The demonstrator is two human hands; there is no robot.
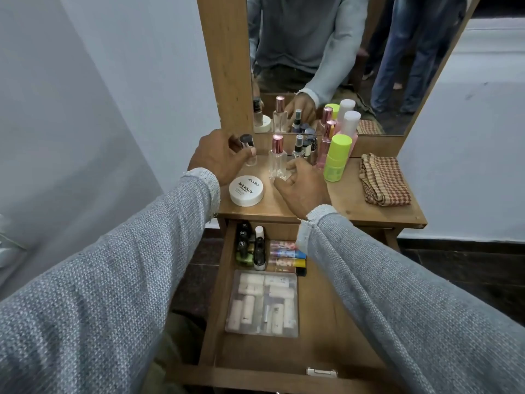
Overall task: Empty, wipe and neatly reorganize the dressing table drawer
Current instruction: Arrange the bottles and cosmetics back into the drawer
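Observation:
The wooden drawer (321, 331) stands pulled out below the dressing table top (349, 194). Inside lie upright nail polish bottles (250, 248), several lip balm tubes (287, 257) and a clear box of white tubes (262, 304). My left hand (216, 157) grips a small clear bottle with a dark cap (248, 149) on the table top. My right hand (301, 183) reaches with loosely spread fingers to the base of a clear perfume bottle with a pink cap (277, 157), touching it or just short of it. A checked cloth (383, 180) lies folded on the right.
A white round nail polish remover tub (246, 190) sits at the front left of the top. A lime green bottle (336, 159), pink bottles (326, 143) and small dark spray bottles (305, 146) stand before the mirror (341, 52). White walls flank the table.

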